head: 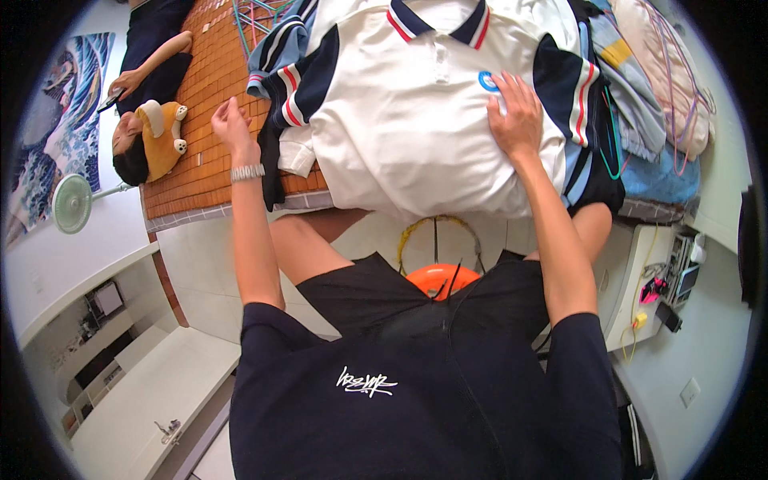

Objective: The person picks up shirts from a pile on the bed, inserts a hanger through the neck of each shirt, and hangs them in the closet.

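Observation:
A white polo shirt (408,138) with dark sleeves and a striped collar lies spread front side up before me, its hem hanging over the bed's edge. My right hand (517,114) rests flat on its chest, just beside a round blue badge (489,81), fingers apart and nothing held. Raised to the left of the shirt is my left hand (232,125), with curled fingers and a metal watch band (247,173) at the wrist; whether its fingers are fully closed cannot be made out. More garments lie under the shirt, a light blue striped sleeve (276,54) among them.
A brown tile mat (210,174) covers the bed. On it at the upper left lies another person (150,66) holding a phone, head by a plush dog pillow (165,135). Coloured hangers (612,150) and piled clothes flank the shirt at right. An orange basin (441,279) stands between my knees.

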Demonstrator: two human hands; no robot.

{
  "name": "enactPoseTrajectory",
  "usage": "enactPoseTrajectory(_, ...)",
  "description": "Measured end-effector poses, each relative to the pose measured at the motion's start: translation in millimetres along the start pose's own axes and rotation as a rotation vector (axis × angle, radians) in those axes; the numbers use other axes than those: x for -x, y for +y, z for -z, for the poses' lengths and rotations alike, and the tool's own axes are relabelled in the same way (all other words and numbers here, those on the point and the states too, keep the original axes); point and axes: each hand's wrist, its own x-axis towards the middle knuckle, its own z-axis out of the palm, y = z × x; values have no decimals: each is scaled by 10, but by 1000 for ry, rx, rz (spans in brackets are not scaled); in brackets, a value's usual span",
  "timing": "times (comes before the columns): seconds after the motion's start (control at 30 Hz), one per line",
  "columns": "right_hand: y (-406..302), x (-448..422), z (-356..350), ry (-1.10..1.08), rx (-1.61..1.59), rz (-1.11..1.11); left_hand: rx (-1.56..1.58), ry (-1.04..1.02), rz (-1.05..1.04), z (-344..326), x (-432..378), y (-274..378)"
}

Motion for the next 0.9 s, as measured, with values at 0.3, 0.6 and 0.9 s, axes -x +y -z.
enactPoseTrajectory(0.3, -18, 223, 397, 199, -338, -115, -534, -484, -55, 167, 1527, -165)
enactPoseTrajectory(0.6, 286, 1197, 1112, -99, -156, -544, -153, -627, 134, 255, 1639, -372)
enactPoseTrajectory(0.9, 434, 1075, 1107, -97, -479, -874, 300, -432, 215, 362, 1785, -400)
